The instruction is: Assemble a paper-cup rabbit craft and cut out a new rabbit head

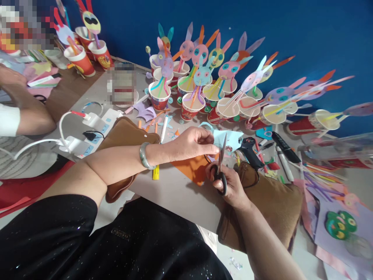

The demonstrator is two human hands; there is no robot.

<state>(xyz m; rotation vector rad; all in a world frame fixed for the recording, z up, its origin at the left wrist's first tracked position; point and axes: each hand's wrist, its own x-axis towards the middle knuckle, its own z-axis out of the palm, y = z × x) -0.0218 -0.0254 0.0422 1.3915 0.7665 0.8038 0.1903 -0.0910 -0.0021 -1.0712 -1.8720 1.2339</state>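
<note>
Between the fingers of my left hand is a piece of light blue paper, pinched at its left edge. My right hand grips black-handled scissors, with fingers through the loops. The blades point up and lie against the blue paper; they look nearly closed. Beneath both hands an orange sheet rests on the table. A black glue gun lies just right of the paper. Left of my wrist is a yellow marker, partly covered by my forearm.
Paper cups with rabbit-faced paper figures line the blue wall. Brown cushions lie under both arms. A power strip with plugged-in cables is at left. Pens, straws and paper sheets fill the right. Another person's arm rests at far left.
</note>
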